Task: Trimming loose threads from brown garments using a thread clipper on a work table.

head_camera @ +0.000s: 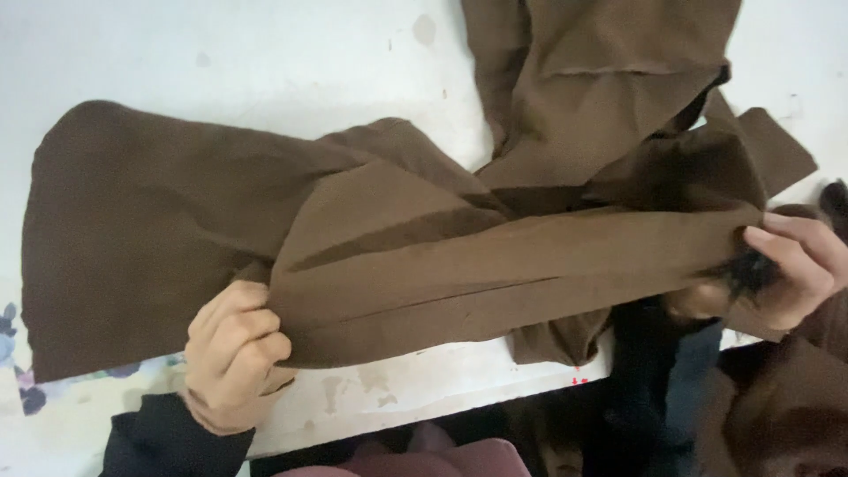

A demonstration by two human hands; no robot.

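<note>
On the white table (265, 53), both hands, left hand (234, 353) and right hand (795, 265), clutch brown fabric (442, 256).

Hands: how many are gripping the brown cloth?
2. The left hand grips the brown cloth near the table's front edge; the right hand pinches its far right end.

**Brown fabric stretched across the table**

So the brown fabric (424, 256) is a big, soft, creased piece, spread over the white table's near edge, with a folded band pulled taut along its front and more bunched up top.
</note>
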